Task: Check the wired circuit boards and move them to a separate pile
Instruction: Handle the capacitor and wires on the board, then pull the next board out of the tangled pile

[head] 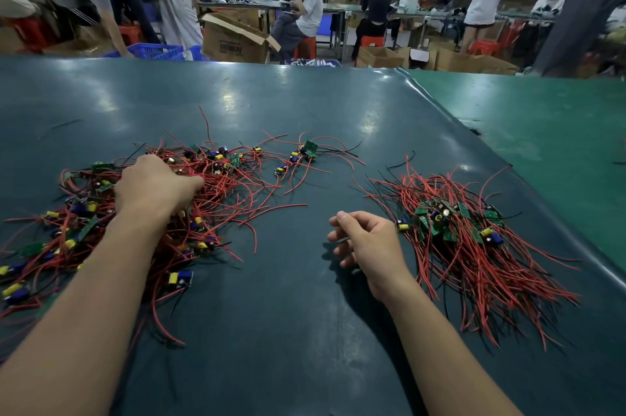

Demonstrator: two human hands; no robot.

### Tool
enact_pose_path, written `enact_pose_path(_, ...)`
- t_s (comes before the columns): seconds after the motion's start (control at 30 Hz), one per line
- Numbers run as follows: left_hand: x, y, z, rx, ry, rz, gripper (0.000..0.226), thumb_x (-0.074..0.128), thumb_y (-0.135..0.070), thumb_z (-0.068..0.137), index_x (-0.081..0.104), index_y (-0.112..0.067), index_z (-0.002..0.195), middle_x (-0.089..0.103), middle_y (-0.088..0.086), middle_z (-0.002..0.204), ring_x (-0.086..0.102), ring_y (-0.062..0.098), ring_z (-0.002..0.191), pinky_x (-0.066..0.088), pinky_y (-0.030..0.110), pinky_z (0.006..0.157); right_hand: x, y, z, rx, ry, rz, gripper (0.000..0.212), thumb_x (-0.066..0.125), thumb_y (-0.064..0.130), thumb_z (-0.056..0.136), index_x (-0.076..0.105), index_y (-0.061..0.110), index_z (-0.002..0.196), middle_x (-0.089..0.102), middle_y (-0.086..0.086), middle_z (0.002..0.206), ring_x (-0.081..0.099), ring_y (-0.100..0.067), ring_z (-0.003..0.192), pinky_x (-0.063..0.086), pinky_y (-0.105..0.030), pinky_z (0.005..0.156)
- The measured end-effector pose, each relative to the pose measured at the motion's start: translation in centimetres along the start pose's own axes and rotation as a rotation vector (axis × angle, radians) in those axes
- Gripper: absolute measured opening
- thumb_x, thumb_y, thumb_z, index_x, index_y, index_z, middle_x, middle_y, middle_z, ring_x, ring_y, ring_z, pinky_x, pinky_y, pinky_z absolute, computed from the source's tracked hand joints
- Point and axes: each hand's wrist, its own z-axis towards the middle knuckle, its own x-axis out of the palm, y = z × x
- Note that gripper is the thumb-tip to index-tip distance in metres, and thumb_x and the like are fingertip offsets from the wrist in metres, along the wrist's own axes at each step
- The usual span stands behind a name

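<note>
A loose tangle of small green circuit boards with red and black wires, the left pile (203, 185), spreads over the left of the dark table mat (288, 314). My left hand (152, 186) lies on top of it, back up, fingers bent down into the wires; whether they grip a board is hidden. To the right lies a tidier right pile (467, 239), its boards bunched together and the wires trailing toward me. Just left of that pile my right hand (366, 241) hovers with fingers loosely curled and nothing in them.
A few stray wired boards (305, 153) lie behind the gap between the piles. A lighter green mat (559, 144) covers the table's right side. Past the far edge are cardboard boxes (233, 39), blue crates (155, 51), red stools and several people at other benches.
</note>
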Motion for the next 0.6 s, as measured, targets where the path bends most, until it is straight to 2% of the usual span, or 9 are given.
enact_pose_path(0.1,-1.0,-0.5,-1.3,-0.014,-0.081,0.012,0.050,0.070,-0.046,0.079,0.068,0.000,0.098,0.065,0.024,0.099,0.061,0.042,0.097,0.047,0.042,0.076,-0.1,0.0,-0.1,0.001,0.013,-0.018,0.022,0.059,0.019,0.097,0.069,0.009,0.081,0.068,-0.002,0.064,0.054,-0.011,0.045,0.039,-0.020,0.039)
enact_pose_path(0.17,-1.7,-0.7,-2.2,0.025,-0.260,-0.063,0.047,0.067,-0.044,0.080,0.072,-0.004,0.105,0.067,0.025,0.101,0.061,0.044,0.099,0.049,0.044,0.082,-0.2,0.0,-0.1,0.002,0.020,-0.026,0.022,0.059,0.020,0.097,0.070,0.010,0.080,0.069,-0.002,0.065,0.054,-0.011,0.046,0.040,-0.021,0.039)
enact_pose_path(0.23,-2.7,-1.2,-3.1,0.126,-0.456,-0.236,0.042,0.064,-0.040,0.081,0.073,-0.008,0.107,0.069,0.023,0.101,0.063,0.041,0.096,0.051,0.044,0.085,-0.2,0.0,-0.1,0.005,0.018,-0.021,0.022,0.059,0.020,0.097,0.069,0.009,0.081,0.069,-0.002,0.064,0.054,-0.011,0.046,0.040,-0.020,0.039)
enact_pose_path(0.3,-3.1,-2.0,-4.1,0.194,-0.541,-0.443,0.039,0.061,-0.040,0.082,0.073,-0.012,0.106,0.072,0.015,0.099,0.066,0.032,0.091,0.054,0.040,0.083,-0.2,0.0,-0.1,0.006,0.021,-0.009,0.022,0.058,0.020,0.097,0.069,0.008,0.082,0.068,-0.003,0.065,0.054,-0.011,0.046,0.040,-0.020,0.039)
enact_pose_path(0.37,-2.4,-3.2,-5.2,0.218,-0.454,-0.671,0.033,0.063,-0.039,0.082,0.073,-0.017,0.104,0.073,0.008,0.093,0.068,0.023,0.083,0.057,0.037,0.082,-0.3,0.1,-0.2,-0.005,0.041,-0.003,0.021,0.059,0.021,0.097,0.070,0.008,0.085,0.069,-0.003,0.067,0.055,-0.012,0.048,0.039,-0.021,0.039)
enact_pose_path(0.47,0.4,-5.3,-7.9,0.240,-0.117,-1.122,0.002,0.072,-0.022,0.084,0.071,-0.021,0.086,0.072,0.004,0.082,0.066,0.021,0.076,0.058,0.039,0.078,0.0,0.5,-0.6,-0.057,0.139,0.066,0.016,0.064,0.026,0.094,0.071,0.011,0.094,0.070,-0.003,0.074,0.056,-0.012,0.051,0.040,-0.022,0.038)
enact_pose_path(0.53,3.2,-6.2,-10.3,0.224,0.098,-1.341,0.014,0.073,-0.007,0.085,0.070,-0.021,0.081,0.071,0.001,0.076,0.064,0.019,0.073,0.057,0.034,0.070,0.4,0.7,-0.8,-0.090,0.199,0.156,0.023,0.065,0.034,0.089,0.071,0.014,0.099,0.069,-0.003,0.077,0.057,-0.012,0.050,0.040,-0.021,0.037)
enact_pose_path(0.6,6.0,-6.3,-12.4,0.214,0.269,-1.395,0.016,0.071,0.000,0.084,0.071,-0.016,0.088,0.072,0.003,0.081,0.066,0.018,0.076,0.057,0.031,0.071,0.7,0.8,-0.9,-0.100,0.193,0.212,0.033,0.062,0.042,0.083,0.070,0.015,0.100,0.068,-0.001,0.077,0.057,-0.011,0.048,0.040,-0.020,0.035)
